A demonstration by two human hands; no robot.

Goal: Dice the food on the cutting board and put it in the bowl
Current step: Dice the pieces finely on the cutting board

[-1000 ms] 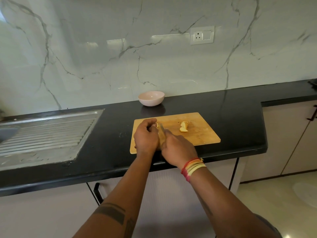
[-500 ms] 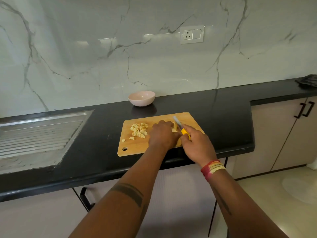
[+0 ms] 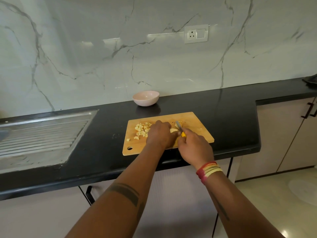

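Your left hand (image 3: 160, 134) curls over a pale slice (image 3: 173, 130) near the middle of the board (image 3: 197, 127), its grip pressing the slice down. Your right hand (image 3: 194, 146) has its grip wrapped round the knife (image 3: 180, 128) at its yellow handle, the blade pointing away from you, just beside the slice. A pile of dice (image 3: 142, 129) lies on the board's left part, a few bits apart from it. The bowl (image 3: 145, 98) sits on the black worktop (image 3: 106, 134) behind the board, near the wall.
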